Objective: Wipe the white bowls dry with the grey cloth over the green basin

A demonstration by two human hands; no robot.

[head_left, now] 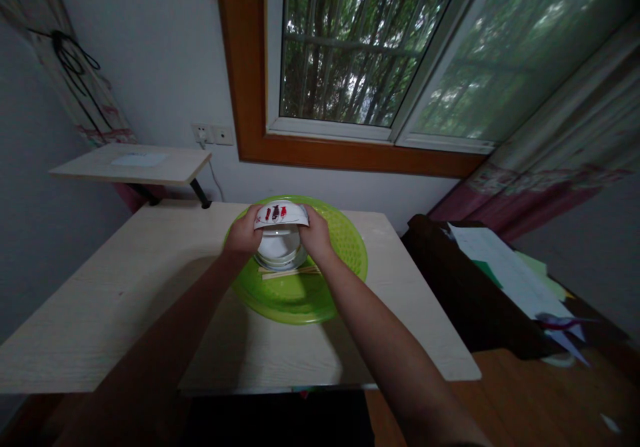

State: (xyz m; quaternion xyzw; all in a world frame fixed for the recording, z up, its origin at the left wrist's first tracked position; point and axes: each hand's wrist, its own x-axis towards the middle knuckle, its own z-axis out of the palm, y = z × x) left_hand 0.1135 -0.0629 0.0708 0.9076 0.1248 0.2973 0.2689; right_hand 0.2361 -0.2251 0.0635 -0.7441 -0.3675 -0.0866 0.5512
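Between my two hands is a white bowl (281, 214) with red and dark figures on its outside, tilted so that its patterned side faces me. My left hand (245, 233) grips its left edge, and my right hand (315, 233) grips its right edge. Just below and behind it, a stack of white dishes (279, 247) sits in a round green plastic basket (350, 253). Light wooden chopsticks (290, 273) lie in front of the stack. My fingertips are partly hidden behind the held bowl.
The basket stands on a pale wooden table (140, 287). A small raised shelf (135, 165) with a paper on it is at the back left. Right of the table, a dark piece of furniture (450, 287) carries papers (505, 267). A window (370, 53) is behind.
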